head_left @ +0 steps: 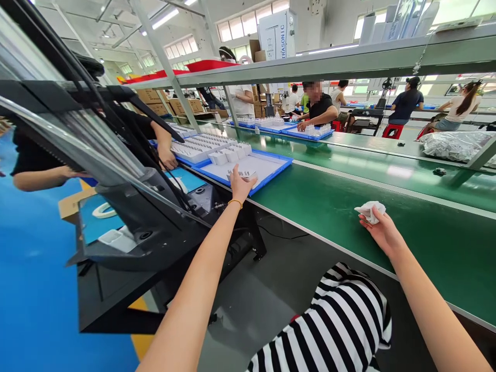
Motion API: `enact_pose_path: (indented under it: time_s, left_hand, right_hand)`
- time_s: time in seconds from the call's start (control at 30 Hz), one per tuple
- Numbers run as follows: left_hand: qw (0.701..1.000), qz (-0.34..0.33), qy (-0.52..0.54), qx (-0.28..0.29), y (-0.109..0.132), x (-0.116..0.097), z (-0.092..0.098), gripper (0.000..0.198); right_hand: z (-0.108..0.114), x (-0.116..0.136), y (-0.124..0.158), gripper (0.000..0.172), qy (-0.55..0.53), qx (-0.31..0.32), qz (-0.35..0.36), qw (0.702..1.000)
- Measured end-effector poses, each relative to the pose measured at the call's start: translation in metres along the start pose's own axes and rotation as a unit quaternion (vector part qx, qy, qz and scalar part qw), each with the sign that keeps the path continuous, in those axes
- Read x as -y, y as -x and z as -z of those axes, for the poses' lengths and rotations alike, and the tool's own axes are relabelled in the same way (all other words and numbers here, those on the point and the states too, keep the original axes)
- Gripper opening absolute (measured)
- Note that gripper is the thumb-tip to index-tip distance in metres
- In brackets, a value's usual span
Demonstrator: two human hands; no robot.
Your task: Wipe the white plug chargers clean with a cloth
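My left hand reaches over the near corner of a blue tray, thumb and fingers closed around a small group of white pieces with metal pins, which look like plug housings. The hand partly covers them. Further back in the same tray stand more white blocks with pins. Out to the right, my right hand is above the green conveyor belt. A crumpled white cloth is gripped in its fingers.
A black machine frame with cables stands close on the left. Behind it a co-worker's hand rests near another full tray. A metal shelf crosses overhead. Across the belt, another person handles blue trays; a plastic-wrapped bundle lies right.
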State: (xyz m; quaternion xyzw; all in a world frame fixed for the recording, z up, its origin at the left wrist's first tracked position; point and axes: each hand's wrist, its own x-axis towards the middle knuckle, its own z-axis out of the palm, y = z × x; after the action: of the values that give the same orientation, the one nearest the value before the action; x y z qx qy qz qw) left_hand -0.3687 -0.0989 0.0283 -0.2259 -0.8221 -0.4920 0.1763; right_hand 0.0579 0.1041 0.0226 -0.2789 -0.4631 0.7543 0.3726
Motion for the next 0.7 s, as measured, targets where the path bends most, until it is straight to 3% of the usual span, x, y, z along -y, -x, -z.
enact_pose_path:
  time_s: [0.17,0.5,0.7]
  left_hand:
    - [0.999,0.012,-0.031,0.006,-0.002,-0.003,-0.005,0.089]
    - [0.999,-0.023,-0.033,0.002,0.007,0.003,-0.007,0.101]
    - [0.993,-0.048,-0.092,-0.063,0.018,0.007,-0.003,0.088]
  right_hand:
    - [-0.001,0.0,0.002,0.042,0.008,0.001,0.0,1.0]
    - [-0.003,0.001,0.003,0.042,0.014,0.007,0.0,1.0]
    - [-0.002,0.001,0.003,0.04,0.005,0.004,0.001,1.0]
